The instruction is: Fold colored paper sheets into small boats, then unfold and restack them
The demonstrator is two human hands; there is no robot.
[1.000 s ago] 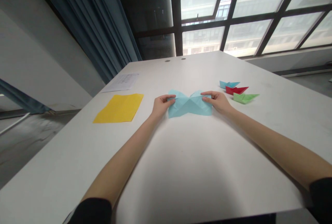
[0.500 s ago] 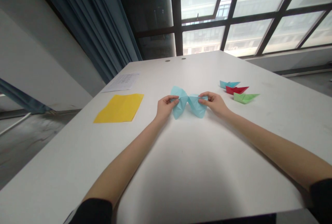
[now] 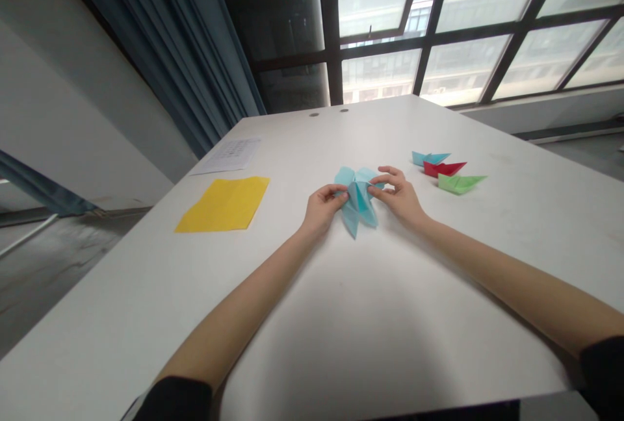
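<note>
A light blue sheet of paper (image 3: 358, 203) stands gathered into a narrow, creased bundle on the white table (image 3: 341, 317), its point facing me. My left hand (image 3: 324, 208) pinches its left side with thumb and fingers. On the other side my right hand (image 3: 397, 195) pinches the paper too, with two fingers raised. Both hands are close together, almost touching through the paper.
A flat yellow sheet (image 3: 224, 203) lies to the left, and a printed white page (image 3: 229, 155) behind it. Three small folded paper pieces, blue (image 3: 429, 158), red (image 3: 443, 168) and green (image 3: 458, 182), sit to the right. Curtains and a large window stand beyond the table.
My hands have come together, and the blue paper went from a wide flat bow-tie shape to a narrow collapsed bundle between them.
</note>
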